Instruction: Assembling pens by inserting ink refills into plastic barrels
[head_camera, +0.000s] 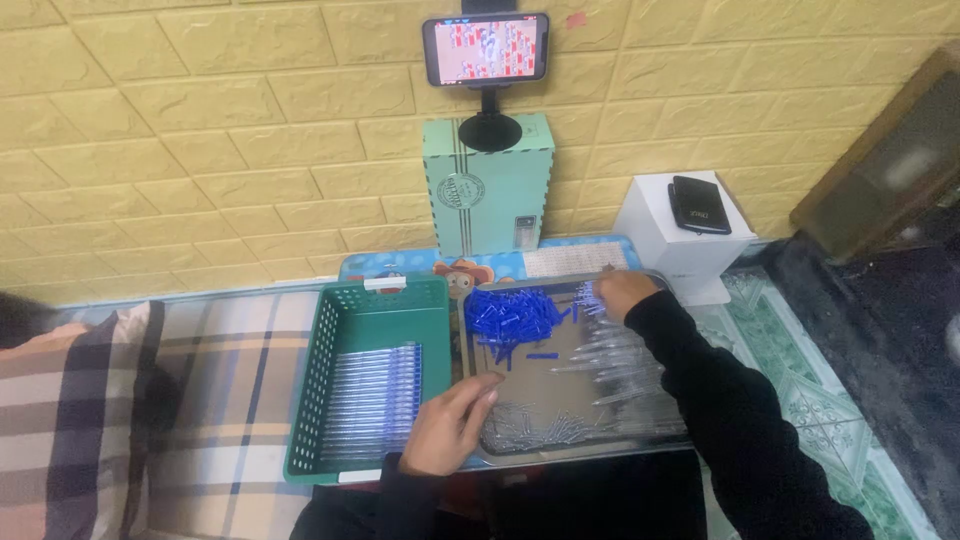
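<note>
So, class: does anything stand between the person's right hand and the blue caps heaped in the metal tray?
Nothing visible does. The right hand rests at the edge of the blue caps inside the metal tray.

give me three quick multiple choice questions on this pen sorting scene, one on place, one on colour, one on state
1. Where do the finished clear pens lie?
A. in the green plastic basket
B. on the white box
C. on the striped cushion

2. What colour are the small caps heaped in the metal tray?
A. red
B. blue
C. yellow

3. What is the left hand doing?
A. gripping a phone
B. resting on the tray's near edge
C. raised off the tray

Answers: 1 A, the pens lie in a row inside the basket. 2 B, the heap is plainly blue. 3 B, its fingers lie over the tray's rim, while the right hand reaches the far side.
</note>
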